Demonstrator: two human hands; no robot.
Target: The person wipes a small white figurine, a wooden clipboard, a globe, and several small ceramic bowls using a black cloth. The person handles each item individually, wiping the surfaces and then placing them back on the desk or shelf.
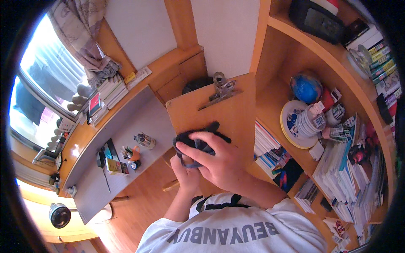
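A bunched dark cloth item (202, 144) is held between my two hands, close in front of my chest. My right hand (218, 158) lies over it from the right, with fingers spread across the fabric. From below left, my left hand (186, 174) grips its lower edge, and most of those fingers are hidden. Narrow dark ends of the cloth stick out above my right hand. Just beyond the hands stands a wooden clipboard (218, 109) with a metal clip (223, 87) at its top. What supports the clipboard is hidden.
On the left, a long grey desk (126, 110) carries a pen holder (144, 140), an orange cup of pens (134, 153) and a book (117, 166). A desk lamp (60, 215) stands lower left. At right, a bookshelf (269, 95) holds a globe (305, 87), spools and paper stacks (345, 180).
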